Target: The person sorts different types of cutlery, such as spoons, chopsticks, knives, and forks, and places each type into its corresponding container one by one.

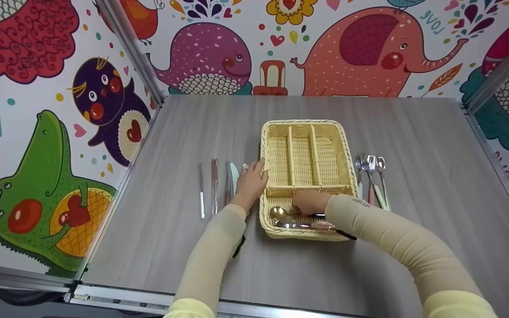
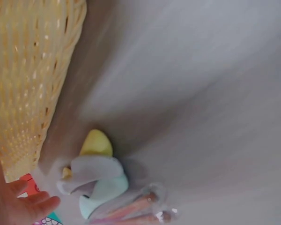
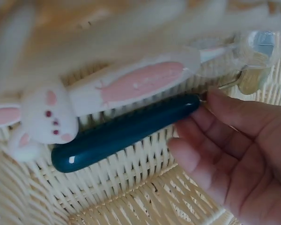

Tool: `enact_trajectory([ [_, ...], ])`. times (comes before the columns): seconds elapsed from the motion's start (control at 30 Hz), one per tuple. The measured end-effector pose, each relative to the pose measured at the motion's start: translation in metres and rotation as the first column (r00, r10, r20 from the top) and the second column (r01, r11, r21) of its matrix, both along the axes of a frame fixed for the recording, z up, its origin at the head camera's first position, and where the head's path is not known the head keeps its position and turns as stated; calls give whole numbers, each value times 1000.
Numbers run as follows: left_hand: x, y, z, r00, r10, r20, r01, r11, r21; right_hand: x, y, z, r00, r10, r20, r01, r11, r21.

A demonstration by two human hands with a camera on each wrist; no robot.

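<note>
A spoon (image 3: 126,133) lies in the wide front compartment of a pale wicker basket (image 1: 298,235), well in from the front edge of the desk (image 1: 303,274). It should be light, stiff and hard to break, its smooth handle perhaps slippery; the neck seems a sure hold. The handle is glossy dark teal and the bowl looks gold. The right hand (image 3: 243,150) pinches it where handle meets neck, thumb and fingers clamped there. The left hand (image 1: 251,183) touches the basket's left edge, fingers extended, slightly apart
</note>
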State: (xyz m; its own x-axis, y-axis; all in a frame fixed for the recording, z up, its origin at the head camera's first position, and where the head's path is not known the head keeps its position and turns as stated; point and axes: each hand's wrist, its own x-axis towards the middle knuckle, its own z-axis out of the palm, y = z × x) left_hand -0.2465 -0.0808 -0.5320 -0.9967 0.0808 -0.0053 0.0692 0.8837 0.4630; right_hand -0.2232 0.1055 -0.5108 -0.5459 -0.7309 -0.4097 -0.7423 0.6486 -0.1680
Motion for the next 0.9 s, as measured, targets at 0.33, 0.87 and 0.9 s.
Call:
enact_trajectory([
  [0.33, 1, 0, 0, 1000, -2, -21, 2, 1000, -1, -1, -1, 10, 997, -39, 71, 40, 999, -21],
  [0.87, 0, -1, -2, 1000, 1, -9, -1, 1000, 9, -55, 127, 93, 755, -616, 226, 620, 558, -552],
  [0.9, 0, -1, -2, 1000, 1, -3, -1, 1000, 9, -57, 139, 87, 717, -656, 234, 655, 520, -548],
])
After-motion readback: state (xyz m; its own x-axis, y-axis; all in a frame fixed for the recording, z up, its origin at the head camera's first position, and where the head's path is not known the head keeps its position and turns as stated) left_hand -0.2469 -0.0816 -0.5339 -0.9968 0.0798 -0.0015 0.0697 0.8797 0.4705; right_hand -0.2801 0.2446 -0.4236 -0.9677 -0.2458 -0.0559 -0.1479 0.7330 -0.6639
